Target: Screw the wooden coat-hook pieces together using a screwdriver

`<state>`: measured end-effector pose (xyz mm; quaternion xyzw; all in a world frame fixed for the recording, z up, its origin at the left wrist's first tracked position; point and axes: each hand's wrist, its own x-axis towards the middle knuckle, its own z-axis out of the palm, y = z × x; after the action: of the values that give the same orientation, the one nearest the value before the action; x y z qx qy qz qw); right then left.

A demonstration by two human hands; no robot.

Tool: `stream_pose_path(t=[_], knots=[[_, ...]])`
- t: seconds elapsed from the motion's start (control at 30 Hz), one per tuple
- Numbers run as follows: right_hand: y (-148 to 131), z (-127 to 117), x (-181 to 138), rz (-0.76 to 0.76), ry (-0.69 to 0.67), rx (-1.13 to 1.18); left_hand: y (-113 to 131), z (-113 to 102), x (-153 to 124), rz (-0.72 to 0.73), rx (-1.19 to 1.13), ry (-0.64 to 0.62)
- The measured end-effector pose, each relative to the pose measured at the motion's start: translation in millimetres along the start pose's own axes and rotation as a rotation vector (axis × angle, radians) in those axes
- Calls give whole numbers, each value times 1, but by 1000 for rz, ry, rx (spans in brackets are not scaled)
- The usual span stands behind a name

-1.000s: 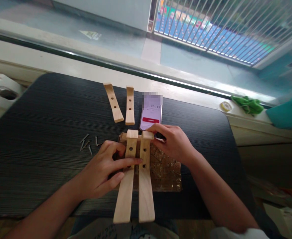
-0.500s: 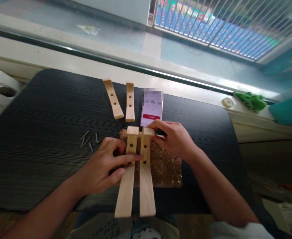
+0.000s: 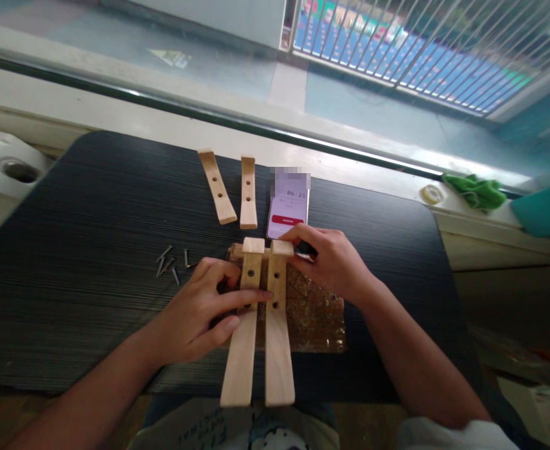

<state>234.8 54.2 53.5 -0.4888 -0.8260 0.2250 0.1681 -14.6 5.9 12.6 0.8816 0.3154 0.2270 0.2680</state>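
Note:
Two long wooden slats (image 3: 275, 350) with drilled holes lie side by side across a brown board (image 3: 319, 315) on the dark table (image 3: 69, 250). My left hand (image 3: 197, 315) rests on the left slat, its fingers stretched over it and pressing it down. At the far end of the right slat, my right hand (image 3: 334, 262) pinches the slat's tip with curled fingers. Several metal screws (image 3: 172, 265) lie just left of my left hand.
Two more short wooden slats (image 3: 232, 190) lie at the table's far side, beside a phone (image 3: 289, 209) with a lit screen. A white block with a hole (image 3: 7, 175) sits at the left. A green cloth (image 3: 476, 190) and a tape roll (image 3: 432, 194) lie on the sill.
Both hands stay where they were on the slats. Only the head camera has shifted slightly, and the phone's timer has counted up.

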Motion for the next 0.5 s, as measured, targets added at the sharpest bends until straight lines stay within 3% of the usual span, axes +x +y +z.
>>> stream_pose_path(t=[0.5], knots=[[0, -3, 2, 15, -21, -15, 0, 1, -1, -4, -15, 16]])
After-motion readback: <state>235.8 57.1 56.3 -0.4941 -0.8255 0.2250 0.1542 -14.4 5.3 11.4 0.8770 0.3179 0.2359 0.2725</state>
